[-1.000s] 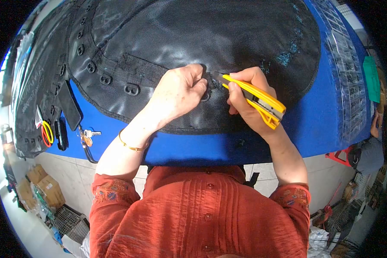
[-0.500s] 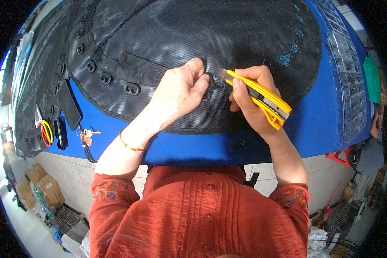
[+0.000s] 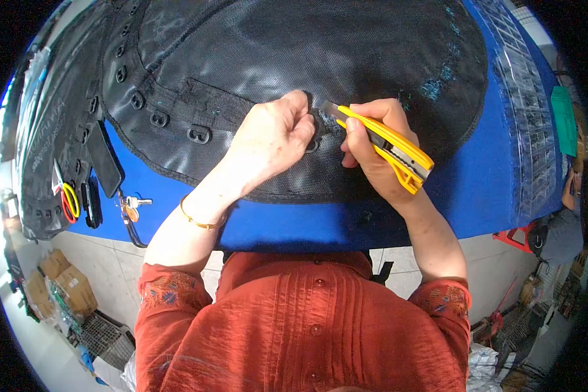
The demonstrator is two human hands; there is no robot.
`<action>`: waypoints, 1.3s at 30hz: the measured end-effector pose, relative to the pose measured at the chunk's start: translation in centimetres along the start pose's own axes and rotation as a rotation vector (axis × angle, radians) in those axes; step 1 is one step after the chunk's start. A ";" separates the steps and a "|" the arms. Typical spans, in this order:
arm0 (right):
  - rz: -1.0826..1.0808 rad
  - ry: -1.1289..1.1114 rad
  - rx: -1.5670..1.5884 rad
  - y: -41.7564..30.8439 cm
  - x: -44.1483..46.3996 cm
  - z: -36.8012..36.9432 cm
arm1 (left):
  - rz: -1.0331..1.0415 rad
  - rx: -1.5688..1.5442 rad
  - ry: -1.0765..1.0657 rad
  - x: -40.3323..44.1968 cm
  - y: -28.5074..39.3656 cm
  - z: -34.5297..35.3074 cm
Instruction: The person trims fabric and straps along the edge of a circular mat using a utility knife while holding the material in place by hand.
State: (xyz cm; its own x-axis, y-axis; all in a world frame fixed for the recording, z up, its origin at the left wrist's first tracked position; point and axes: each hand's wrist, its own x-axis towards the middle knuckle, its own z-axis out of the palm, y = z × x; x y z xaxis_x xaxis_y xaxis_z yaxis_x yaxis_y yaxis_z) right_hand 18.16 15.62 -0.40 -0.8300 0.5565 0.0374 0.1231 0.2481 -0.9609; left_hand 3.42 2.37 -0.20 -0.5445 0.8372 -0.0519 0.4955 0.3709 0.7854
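Note:
A large black mesh fabric piece (image 3: 385, 59) with a bound, curved edge lies over the blue tabletop. Along its strap sit several black plastic buckles (image 3: 198, 134). My left hand (image 3: 276, 127) is closed in a pinch on the black strap near one buckle, whose lower part shows below the fingers. In my right hand (image 3: 375, 140) is a yellow utility knife (image 3: 398, 151), its blade out and pointing up-left, close to my left fingertips. Pale thread bits lie on the fabric by the blade, and blue thread scraps (image 3: 431, 89) lie farther right.
Scissors (image 3: 68, 201) with red and yellow handles, a black phone-like slab (image 3: 106, 160) and keys (image 3: 134, 204) lie at left. A clear compartment tray (image 3: 529, 130) and a green box (image 3: 564, 121) stand at right. Cardboard boxes (image 3: 72, 287) are on the floor. Another person's arm shows at far right.
My right hand has moved a little left and up with the utility knife, bringing the blade nearer my left fingers. My left hand has barely shifted.

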 end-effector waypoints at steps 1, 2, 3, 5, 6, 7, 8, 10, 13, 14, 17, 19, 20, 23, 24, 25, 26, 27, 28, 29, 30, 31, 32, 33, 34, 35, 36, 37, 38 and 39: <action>0.000 0.000 0.000 0.0 0.0 0.0 | 0.003 -0.001 0.000 0.0 0.0 0.0; -0.021 -0.015 -0.008 0.0 0.0 -0.1 | 0.003 0.000 0.000 0.0 0.0 0.0; -0.043 -0.031 -0.017 0.1 0.0 -0.2 | -0.005 -0.008 -0.003 0.0 0.0 0.0; -0.065 -0.030 -0.031 0.3 -0.1 -0.2 | -0.014 -0.015 -0.007 0.0 0.0 0.0; -0.087 -0.029 -0.044 0.4 -0.1 -0.2 | -0.008 -0.011 -0.004 0.0 0.0 0.0; -0.086 -0.029 -0.044 0.4 -0.1 -0.2 | -0.002 -0.007 -0.002 0.0 -0.1 0.0; -0.086 -0.027 -0.043 0.2 0.0 -0.2 | -0.002 -0.008 -0.002 0.0 -0.1 0.0; -0.085 -0.025 -0.043 0.2 0.0 -0.3 | 0.003 -0.006 0.000 0.0 0.0 -0.1; -0.034 -0.099 -0.016 -0.4 0.3 -0.9 | 0.002 -0.004 0.004 0.0 -0.1 0.0; -0.034 -0.098 -0.015 -0.1 0.4 -1.0 | 0.003 -0.003 0.003 0.0 -0.1 0.0; -0.191 -0.097 -0.120 0.7 0.8 -1.5 | -0.004 -0.022 -0.006 0.0 -0.2 0.0; -0.182 -0.109 -0.149 0.6 0.8 -1.7 | 0.008 -0.045 0.018 -0.1 -0.6 0.3; -0.182 -0.109 -0.149 0.3 0.8 -1.8 | 0.008 -0.044 0.018 -0.1 -0.6 0.3; -0.091 -0.149 -0.151 -0.2 0.8 -2.1 | 0.007 -0.040 0.022 -0.1 -0.6 0.3; -0.124 -0.145 -0.161 0.0 0.9 -2.1 | 0.005 -0.043 0.020 -0.1 -0.5 0.3; -0.158 -0.140 -0.171 0.1 0.9 -2.1 | 0.002 -0.046 0.018 -0.1 -0.5 0.2; -0.159 -0.140 -0.170 0.2 0.9 -2.2 | 0.002 -0.046 0.018 -0.1 -0.4 0.2; -0.159 -0.142 -0.168 0.3 0.9 -2.3 | 0.006 -0.034 0.007 -0.1 -0.3 0.0; -0.158 -0.144 -0.166 0.4 0.8 -2.3 | 0.010 -0.022 -0.004 -0.1 -0.3 0.0; -0.158 -0.144 -0.166 0.3 0.8 -2.4 | 0.010 -0.022 -0.004 -0.1 -0.3 0.0; -0.175 -0.157 -0.168 0.2 0.9 -2.5 | 0.011 -0.020 -0.002 -0.1 -0.3 0.0; -0.192 -0.169 -0.170 0.1 0.9 -2.5 | 0.012 -0.018 0.000 -0.1 -0.3 0.0; -0.192 -0.169 -0.170 0.0 1.0 -2.6 | 0.013 -0.018 -0.001 -0.1 -0.2 0.0; -0.192 -0.168 -0.186 -0.1 1.0 -2.6 | 0.011 -0.012 0.000 0.0 -0.2 -0.1; -0.192 -0.167 -0.202 -0.2 1.0 -2.6 | 0.009 -0.007 0.000 0.0 -0.2 -0.1; -0.191 -0.166 -0.202 -0.3 0.9 -2.7 | 0.009 -0.007 -0.001 -0.1 -0.3 0.0; -0.170 -0.173 -0.202 -0.5 0.9 -2.8 | 0.016 -0.014 0.016 -0.1 -0.5 0.1; -0.151 -0.180 -0.201 -0.6 0.9 -2.9 | 0.023 -0.020 0.034 -0.1 -0.6 0.2; -0.151 -0.180 -0.201 -0.6 0.9 -3.0 | 0.023 -0.020 0.034 -0.1 -0.6 0.3; -0.142 -0.188 -0.200 -0.5 0.9 -3.1 | 0.020 -0.023 0.035 -0.1 -0.6 0.3</action>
State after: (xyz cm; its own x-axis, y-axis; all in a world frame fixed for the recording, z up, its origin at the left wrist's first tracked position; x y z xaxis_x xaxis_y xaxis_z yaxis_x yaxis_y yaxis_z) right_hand 19.00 18.44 0.98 -0.9304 0.3532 0.0985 0.0876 0.4747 -0.8758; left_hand 3.34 2.16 -0.87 -0.5578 0.8298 -0.0145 0.4911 0.3441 0.8002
